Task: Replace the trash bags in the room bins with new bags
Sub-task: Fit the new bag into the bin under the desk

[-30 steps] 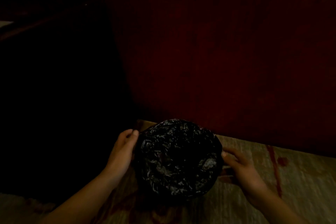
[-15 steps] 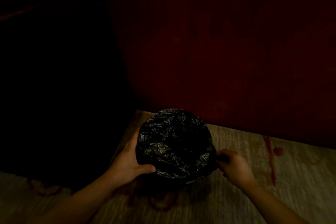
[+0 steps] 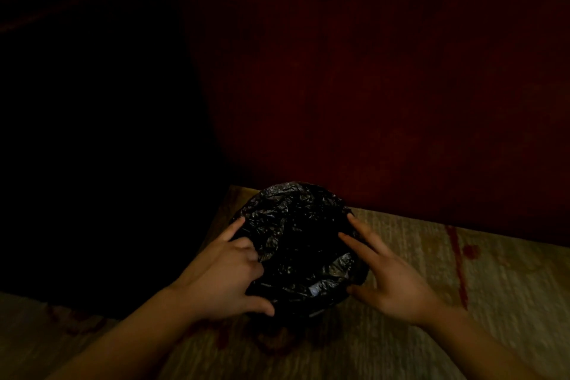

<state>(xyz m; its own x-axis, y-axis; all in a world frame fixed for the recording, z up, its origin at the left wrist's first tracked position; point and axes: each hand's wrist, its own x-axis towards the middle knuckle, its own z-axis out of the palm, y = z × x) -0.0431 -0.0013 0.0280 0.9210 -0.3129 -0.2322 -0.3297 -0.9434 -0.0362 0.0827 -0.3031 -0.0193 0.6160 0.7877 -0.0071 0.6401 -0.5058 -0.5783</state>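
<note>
A crinkled black trash bag (image 3: 296,225) lines a small round bin standing on the carpet; the bin's own walls are hidden under the plastic. My left hand (image 3: 222,281) grips the bag at the left rim. Its index finger points along the edge, its other fingers curl over the plastic, and its thumb sits at the near rim. My right hand (image 3: 391,281) lies against the right rim, with straight, spread fingers touching the bag and the thumb at the near right edge.
The bin stands close to a dark red wall (image 3: 370,86). A beige carpet with red marks (image 3: 481,302) spreads to the right and toward me. The left side (image 3: 92,163) is deep shadow and nothing can be made out there.
My right hand has gone from a curled pinch at the bin's right side to flat fingers on the rim. My left hand has slid up over the left rim.
</note>
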